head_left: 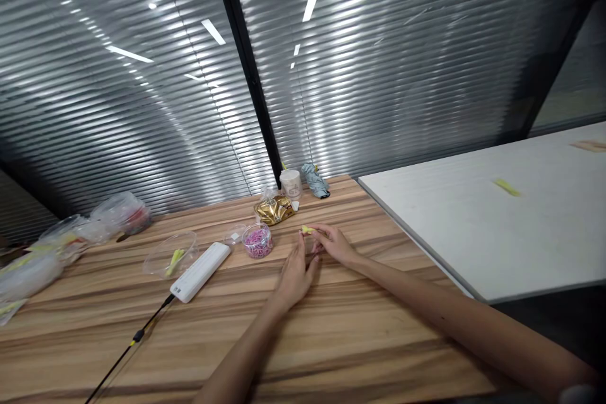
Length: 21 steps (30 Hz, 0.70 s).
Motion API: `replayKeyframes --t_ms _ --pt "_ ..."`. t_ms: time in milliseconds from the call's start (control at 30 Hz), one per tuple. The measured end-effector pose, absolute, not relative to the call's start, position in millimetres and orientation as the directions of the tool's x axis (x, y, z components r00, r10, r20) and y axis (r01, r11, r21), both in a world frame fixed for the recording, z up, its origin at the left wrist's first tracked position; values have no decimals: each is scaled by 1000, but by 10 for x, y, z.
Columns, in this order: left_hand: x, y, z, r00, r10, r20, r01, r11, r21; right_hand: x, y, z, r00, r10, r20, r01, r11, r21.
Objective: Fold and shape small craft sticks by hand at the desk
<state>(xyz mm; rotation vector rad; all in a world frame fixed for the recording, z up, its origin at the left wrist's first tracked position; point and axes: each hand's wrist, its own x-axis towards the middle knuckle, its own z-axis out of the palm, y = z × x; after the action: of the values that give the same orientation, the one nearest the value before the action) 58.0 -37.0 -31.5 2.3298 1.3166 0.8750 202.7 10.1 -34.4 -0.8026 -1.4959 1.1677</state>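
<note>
Both of my hands come together above the wooden table, around a small yellow piece (307, 229) whose kind is too small to make out. My right hand (334, 245) pinches it between the fingertips from the right. From below left, the fingertips of my left hand (294, 274) meet its left end, with the thumb lower and apart. Just left of the hands stands a round clear tub (258, 241) full of small pink and purple pieces. Behind them lies a crumpled gold packet (274, 209).
A white power strip (201, 271) with a black cable lies left, beside a clear plastic bowl (158, 255) with yellow strips. A white cup (290, 184) and a grey-blue crumpled bag (315, 180) stand behind. Plastic bags (38, 271) fill the far left. A white table (473, 233) adjoins on the right.
</note>
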Motion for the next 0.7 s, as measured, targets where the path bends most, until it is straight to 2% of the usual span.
replayKeyframes --t_ms 133,267,567,700 --pt "630 -388 -313 357 872 335 682 -488 545 1989 105 -357 -245 925 291 -123 269 -955" --pt "661 -418 -291 375 868 327 724 -494 481 1961 89 -350 -233 938 255 -135 228 -964" --pt "659 -404 -365 472 787 398 794 -575 195 1968 118 -374 -294 925 241 -137 209 -968" --pt "655 -391 -305 528 763 373 808 -586 56 1967 109 -373 -349 913 211 -172 159 -972"
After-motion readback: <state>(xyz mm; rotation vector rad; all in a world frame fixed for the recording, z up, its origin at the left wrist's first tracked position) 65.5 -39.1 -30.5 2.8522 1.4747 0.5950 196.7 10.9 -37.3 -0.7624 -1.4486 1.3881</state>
